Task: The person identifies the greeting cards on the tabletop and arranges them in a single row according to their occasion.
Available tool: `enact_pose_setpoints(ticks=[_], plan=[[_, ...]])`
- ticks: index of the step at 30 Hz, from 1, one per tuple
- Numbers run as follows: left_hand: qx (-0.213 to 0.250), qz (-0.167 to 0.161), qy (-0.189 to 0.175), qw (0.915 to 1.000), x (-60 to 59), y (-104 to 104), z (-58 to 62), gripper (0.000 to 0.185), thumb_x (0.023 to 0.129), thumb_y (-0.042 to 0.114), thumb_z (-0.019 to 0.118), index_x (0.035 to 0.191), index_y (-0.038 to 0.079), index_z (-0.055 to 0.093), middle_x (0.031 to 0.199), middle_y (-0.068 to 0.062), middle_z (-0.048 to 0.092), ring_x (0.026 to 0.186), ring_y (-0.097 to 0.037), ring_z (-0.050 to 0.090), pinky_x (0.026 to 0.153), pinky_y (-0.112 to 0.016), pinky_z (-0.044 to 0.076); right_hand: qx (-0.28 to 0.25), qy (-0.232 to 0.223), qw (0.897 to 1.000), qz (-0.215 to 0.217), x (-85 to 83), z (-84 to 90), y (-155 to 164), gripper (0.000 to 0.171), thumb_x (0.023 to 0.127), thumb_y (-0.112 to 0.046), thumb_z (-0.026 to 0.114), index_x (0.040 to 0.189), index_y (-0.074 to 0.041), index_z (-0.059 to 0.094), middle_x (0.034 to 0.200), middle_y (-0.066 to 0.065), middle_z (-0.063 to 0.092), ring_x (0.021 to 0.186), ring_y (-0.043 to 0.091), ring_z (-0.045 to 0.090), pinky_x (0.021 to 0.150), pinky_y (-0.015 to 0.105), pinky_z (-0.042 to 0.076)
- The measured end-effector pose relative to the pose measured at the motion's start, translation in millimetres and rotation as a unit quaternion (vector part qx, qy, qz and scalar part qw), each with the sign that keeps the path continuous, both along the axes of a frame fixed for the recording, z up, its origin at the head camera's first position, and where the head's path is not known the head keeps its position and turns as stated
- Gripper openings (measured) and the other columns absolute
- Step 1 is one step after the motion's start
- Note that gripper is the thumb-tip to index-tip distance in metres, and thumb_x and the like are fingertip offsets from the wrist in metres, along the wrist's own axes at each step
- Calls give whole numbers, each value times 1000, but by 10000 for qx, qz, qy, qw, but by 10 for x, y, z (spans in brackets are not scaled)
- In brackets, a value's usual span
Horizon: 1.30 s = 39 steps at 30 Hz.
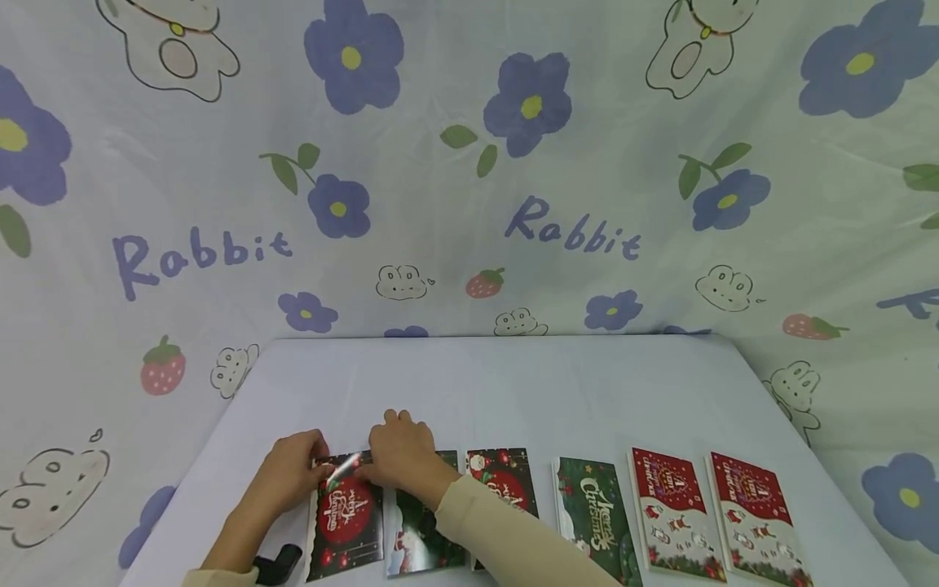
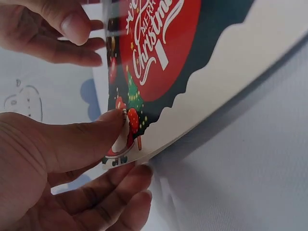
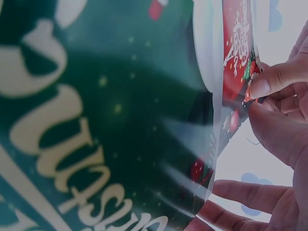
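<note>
A dark card with a red Merry Christmas roundel lies leftmost in a row on the white table. My left hand pinches its top corner, thumb on the printed face and fingers beneath, as the left wrist view shows: left hand, card. My right hand pinches a shiny clear wrapper at the same card's top edge. In the right wrist view the clear wrapper stands off the red card, with my right hand beside it.
To the right lie a dark green card, a red and dark card, a green Merry Christmas card and two red cards. A small black object sits at the near left. A rabbit-print cloth hangs behind.
</note>
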<state>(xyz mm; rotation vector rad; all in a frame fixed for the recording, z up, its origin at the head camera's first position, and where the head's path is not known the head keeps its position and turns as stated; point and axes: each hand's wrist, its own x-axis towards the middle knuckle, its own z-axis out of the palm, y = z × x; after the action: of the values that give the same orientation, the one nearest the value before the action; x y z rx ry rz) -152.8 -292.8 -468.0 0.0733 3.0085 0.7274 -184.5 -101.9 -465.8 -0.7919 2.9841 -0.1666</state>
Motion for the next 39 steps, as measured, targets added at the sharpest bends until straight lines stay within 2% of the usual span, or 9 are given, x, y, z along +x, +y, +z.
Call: enact_pose_setpoints(ticks=[8,18,28,36,39], plan=[[74,-23,319,9995,0,-1,-22,21,84,5,85,88,1,65,75,-3,52,69,-18,48,57,-31,41,4,-69,9998,-209,-28,-21,-13,42,87,-66,76,89,-24,78,91,-4,56,82,13,50,63,31,49],[168,64,490,9986,-20,31,-36,22,82,3,87,89,-1,67,82,-6,58,74,-19,54,61,-31,46,13,2,9995,-327,-51,-42,-15,39,88,-66,75,89,-27,79,92,-4,58,85,13,52,72,32,50],[189,281,513,9981,34,-27,-7,23,80,1,88,89,-2,67,84,-6,61,76,-19,60,62,-33,50,-83,-26,9997,-237,-13,-60,-80,40,86,-64,78,75,-26,72,93,-6,59,87,12,54,78,33,51],[243,371,621,9971,22,-17,-21,23,80,2,89,89,-1,69,85,-6,61,77,-19,60,64,-33,52,-187,129,9996,-190,-50,-95,-89,39,80,-62,85,72,-27,71,81,-8,58,79,11,49,74,29,40],[284,380,643,9968,13,-20,-37,22,80,1,89,90,-1,69,84,-5,61,76,-19,59,62,-31,51,-176,248,9994,-179,-61,-88,-101,40,78,-61,87,71,-27,70,80,-9,60,79,10,52,75,29,41]])
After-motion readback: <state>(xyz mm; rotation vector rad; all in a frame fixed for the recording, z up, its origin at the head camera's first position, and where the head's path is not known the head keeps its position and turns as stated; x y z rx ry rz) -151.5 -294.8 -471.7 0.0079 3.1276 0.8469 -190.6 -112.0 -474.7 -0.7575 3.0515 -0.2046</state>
